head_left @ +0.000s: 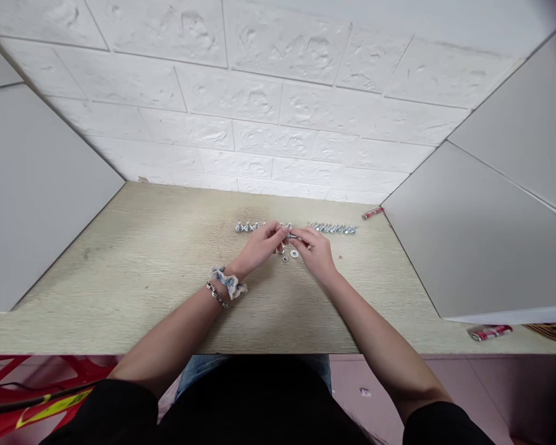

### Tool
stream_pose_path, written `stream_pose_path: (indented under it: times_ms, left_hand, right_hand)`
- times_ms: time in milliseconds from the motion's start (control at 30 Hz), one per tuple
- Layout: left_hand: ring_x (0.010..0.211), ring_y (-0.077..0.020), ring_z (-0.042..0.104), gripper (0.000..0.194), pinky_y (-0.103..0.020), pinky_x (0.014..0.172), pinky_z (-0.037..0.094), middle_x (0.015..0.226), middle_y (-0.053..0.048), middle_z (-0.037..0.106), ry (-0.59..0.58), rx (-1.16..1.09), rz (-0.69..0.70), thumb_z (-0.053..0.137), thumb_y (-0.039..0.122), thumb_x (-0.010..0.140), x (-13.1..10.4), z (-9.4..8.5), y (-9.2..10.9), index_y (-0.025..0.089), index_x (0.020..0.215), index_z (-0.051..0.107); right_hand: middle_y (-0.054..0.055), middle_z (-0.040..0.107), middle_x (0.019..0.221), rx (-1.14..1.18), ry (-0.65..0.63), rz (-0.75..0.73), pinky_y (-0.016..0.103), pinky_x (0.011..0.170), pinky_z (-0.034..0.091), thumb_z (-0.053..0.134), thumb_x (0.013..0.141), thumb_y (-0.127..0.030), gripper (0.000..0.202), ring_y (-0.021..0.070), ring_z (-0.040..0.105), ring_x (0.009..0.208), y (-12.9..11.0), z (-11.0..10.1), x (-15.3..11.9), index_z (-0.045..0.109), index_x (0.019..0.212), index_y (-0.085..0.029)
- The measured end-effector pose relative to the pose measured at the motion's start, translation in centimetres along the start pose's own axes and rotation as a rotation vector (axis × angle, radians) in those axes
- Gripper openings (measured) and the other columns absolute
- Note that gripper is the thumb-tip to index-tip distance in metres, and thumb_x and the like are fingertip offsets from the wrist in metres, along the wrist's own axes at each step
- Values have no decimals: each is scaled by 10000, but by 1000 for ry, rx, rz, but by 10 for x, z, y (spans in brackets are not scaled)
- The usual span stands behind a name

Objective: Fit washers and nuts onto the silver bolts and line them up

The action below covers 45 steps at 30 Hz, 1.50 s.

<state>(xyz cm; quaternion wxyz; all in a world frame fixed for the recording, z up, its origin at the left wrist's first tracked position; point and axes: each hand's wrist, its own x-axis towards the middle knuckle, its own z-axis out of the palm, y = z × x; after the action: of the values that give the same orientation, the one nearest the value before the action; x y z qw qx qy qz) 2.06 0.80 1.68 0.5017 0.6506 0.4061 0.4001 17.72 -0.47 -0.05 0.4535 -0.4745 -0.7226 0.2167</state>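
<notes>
Fingertips meeting over the table, my left hand (265, 240) and my right hand (317, 250) are both closed in a pinch on a small metal bolt (293, 236). Fingers cover much of the bolt. Just below them on the tabletop lie a flat washer (294, 254) and a nut (285, 259). Behind my left hand, several bolts with washers (240, 227) stand upright in a row, partly hidden by the fingers. Beyond my right hand, several more bolts (336, 228) lie close together in a line.
The wooden table (167, 247) ends at a white brick wall (254, 111). Grey panels (41, 185) close in both sides. One red battery (373, 213) lies at the back right, another red battery (491, 332) near the front right edge. A red stool (9, 383) stands below left.
</notes>
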Motion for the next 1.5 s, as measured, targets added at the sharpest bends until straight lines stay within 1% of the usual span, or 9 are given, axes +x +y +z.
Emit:
stream_pose_path:
  times_ms: [300, 433, 567, 767, 867, 1000, 1133, 1300, 1500]
  left_hand:
    - [502, -73, 405, 312, -214, 514, 334, 528, 43, 437, 16, -44, 14, 489, 392, 819, 1, 1, 2, 163, 614, 437]
    - [507, -80, 399, 360, -219, 514, 321, 522, 36, 433, -7, 15, 16, 462, 415, 829, 0, 2, 2, 163, 574, 433]
    - [503, -87, 397, 384, -227, 511, 317, 512, 32, 434, -8, 45, 16, 441, 420, 834, 0, 2, 1, 163, 549, 439]
    - [495, -82, 386, 386, -225, 499, 302, 503, 39, 418, 15, 19, 43, 441, 408, 844, 0, 2, 2, 163, 546, 426]
    - [491, -81, 376, 391, -225, 499, 301, 496, 41, 410, 20, 28, 49, 449, 397, 842, -1, 3, 3, 164, 530, 413]
    - [489, -83, 379, 375, -228, 509, 309, 496, 42, 414, 22, 46, 41, 443, 385, 841, 0, 2, 4, 166, 537, 419]
    - [496, -87, 384, 368, -230, 507, 305, 499, 37, 419, 38, 48, 33, 432, 391, 840, 1, 1, 3, 166, 549, 440]
    - [499, -86, 387, 367, -226, 508, 301, 504, 40, 418, 30, 74, 19, 438, 392, 833, 0, 1, 4, 163, 547, 426]
    - [493, -79, 368, 361, -222, 513, 298, 494, 44, 406, -6, 77, 16, 436, 352, 833, -2, 3, 3, 160, 529, 401]
  right_hand:
    - [20, 590, 777, -46, -57, 9, 289, 595, 419, 566, 780, -319, 195, 119, 471, 565, -6, 0, -1, 659, 928, -231]
    - [10, 566, 713, -27, -52, 23, 284, 594, 413, 579, 771, -363, 204, 124, 474, 574, -6, 1, -1, 656, 896, -222]
    - [5, 549, 688, 2, -24, 28, 283, 598, 417, 572, 768, -302, 149, 126, 469, 582, -7, 2, -1, 648, 870, -225]
    - [28, 565, 921, 235, -40, 140, 242, 522, 397, 565, 751, -293, 181, 92, 475, 581, -6, 4, 0, 589, 913, -214]
    - [20, 557, 846, 176, -95, 160, 239, 543, 390, 536, 787, -380, 207, 98, 468, 596, -7, 2, 0, 577, 886, -203]
    - [19, 525, 750, 81, -108, 70, 255, 613, 399, 470, 830, -410, 255, 122, 484, 661, -5, 3, 0, 583, 759, -192]
    - [20, 544, 928, 157, -63, 109, 236, 532, 388, 541, 764, -289, 125, 86, 466, 589, -2, 7, -1, 551, 854, -203]
    - [21, 547, 976, 191, -67, 208, 233, 525, 406, 560, 748, -305, 290, 85, 488, 594, -3, 5, -1, 496, 1018, -221]
    - [40, 557, 882, 96, -117, 49, 261, 587, 425, 496, 819, -376, 212, 117, 502, 670, -4, 3, 1, 551, 728, -193]
